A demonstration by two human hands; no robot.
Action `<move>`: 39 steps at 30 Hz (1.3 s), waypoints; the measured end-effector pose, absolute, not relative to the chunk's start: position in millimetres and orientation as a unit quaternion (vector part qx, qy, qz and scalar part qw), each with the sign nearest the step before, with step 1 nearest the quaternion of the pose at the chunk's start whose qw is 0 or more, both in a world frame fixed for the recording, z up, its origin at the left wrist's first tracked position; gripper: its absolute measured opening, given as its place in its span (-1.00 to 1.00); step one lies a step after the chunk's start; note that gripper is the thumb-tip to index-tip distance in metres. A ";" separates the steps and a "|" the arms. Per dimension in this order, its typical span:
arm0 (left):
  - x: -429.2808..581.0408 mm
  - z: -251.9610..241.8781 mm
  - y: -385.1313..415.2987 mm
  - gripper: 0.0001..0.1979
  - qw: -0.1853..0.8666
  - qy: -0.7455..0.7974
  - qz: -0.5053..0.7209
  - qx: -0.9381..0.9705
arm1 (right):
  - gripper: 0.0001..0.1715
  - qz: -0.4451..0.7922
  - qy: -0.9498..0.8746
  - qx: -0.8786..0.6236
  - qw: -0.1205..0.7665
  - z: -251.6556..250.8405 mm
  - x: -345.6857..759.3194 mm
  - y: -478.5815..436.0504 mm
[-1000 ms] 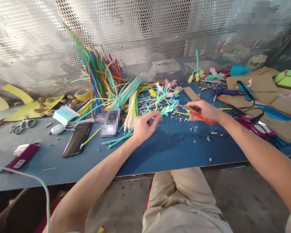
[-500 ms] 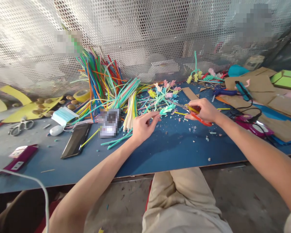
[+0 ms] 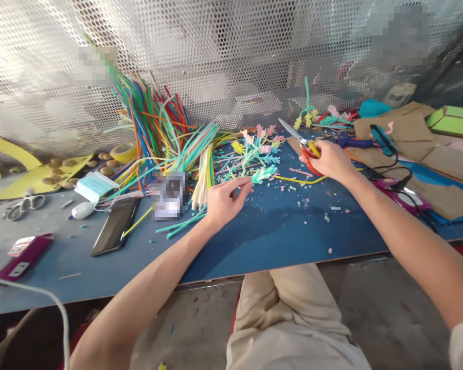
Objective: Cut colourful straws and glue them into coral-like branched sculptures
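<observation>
Between its fingertips my left hand (image 3: 227, 201) pinches a mint-green fuzzy flower piece (image 3: 264, 174). My right hand (image 3: 329, 158) is wrapped round scissors (image 3: 295, 134) with red and yellow handles; their blades point up and to the left, away from the flower piece. Behind the flower piece lie pink, yellow and blue fuzzy flowers (image 3: 259, 141) on mint stems. A yellow pipe cleaner (image 3: 299, 180) lies between the hands. To the left stands a bundle of cream, yellow and green pipe cleaners (image 3: 204, 177).
A dark phone (image 3: 114, 226), a face mask (image 3: 95, 187), grey-handled scissors (image 3: 24, 206) and a yellow tape roll (image 3: 123, 152) are at the left. Cardboard pieces (image 3: 393, 128), a blue-handled tool (image 3: 357, 142) and a magenta device (image 3: 403, 195) lie at the right. A perforated metal screen (image 3: 216, 61) stands behind.
My right hand has lifted the scissors up and away from the flower piece, and their blades now point further upward. My left hand still pinches the piece. The view has shifted slightly.
</observation>
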State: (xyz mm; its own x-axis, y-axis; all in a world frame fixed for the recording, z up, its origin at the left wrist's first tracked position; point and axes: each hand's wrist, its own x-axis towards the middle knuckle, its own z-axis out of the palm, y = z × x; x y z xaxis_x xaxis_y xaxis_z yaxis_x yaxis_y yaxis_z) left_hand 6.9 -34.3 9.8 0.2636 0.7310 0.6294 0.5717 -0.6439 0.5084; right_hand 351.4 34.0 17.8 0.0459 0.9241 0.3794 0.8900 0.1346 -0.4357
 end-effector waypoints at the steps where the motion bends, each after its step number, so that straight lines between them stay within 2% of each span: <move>1: 7.2 8.8 -33.6 -0.73 0.091 0.413 0.436 0.795 | -0.57 0.010 -0.693 -0.662 0.284 14.1 358.4 39.8; 4: 8.5 6.9 -31.7 -0.74 0.080 0.420 0.411 0.805 | -0.57 0.017 -0.720 -0.640 0.267 8.1 370.8 48.8; 10: 8.7 7.6 -31.3 -0.76 0.040 0.415 0.402 0.815 | -0.68 0.113 -0.775 -0.485 0.388 32.6 331.9 11.4; 14: 8.3 6.4 -31.8 -0.77 0.027 0.412 0.389 0.823 | -0.69 0.140 -0.817 -0.399 0.393 43.9 302.1 -16.6; 27: 9.3 4.8 -33.4 -0.76 -0.006 0.408 0.370 0.834 | -0.88 0.050 -0.854 -0.279 0.436 30.6 292.4 -12.4; 39: 9.9 6.6 -34.2 -0.73 0.052 0.443 0.369 0.815 | -0.81 0.023 -0.864 -0.273 0.423 26.2 292.9 -8.5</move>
State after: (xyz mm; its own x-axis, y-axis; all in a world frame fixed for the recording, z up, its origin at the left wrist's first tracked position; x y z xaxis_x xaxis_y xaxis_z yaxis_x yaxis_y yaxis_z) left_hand 9.9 -34.2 6.6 0.3343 0.7613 0.5556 0.6838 -0.6016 0.4130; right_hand 292.9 -8.5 26.2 -0.4934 0.4907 0.7182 0.4515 0.8502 -0.2708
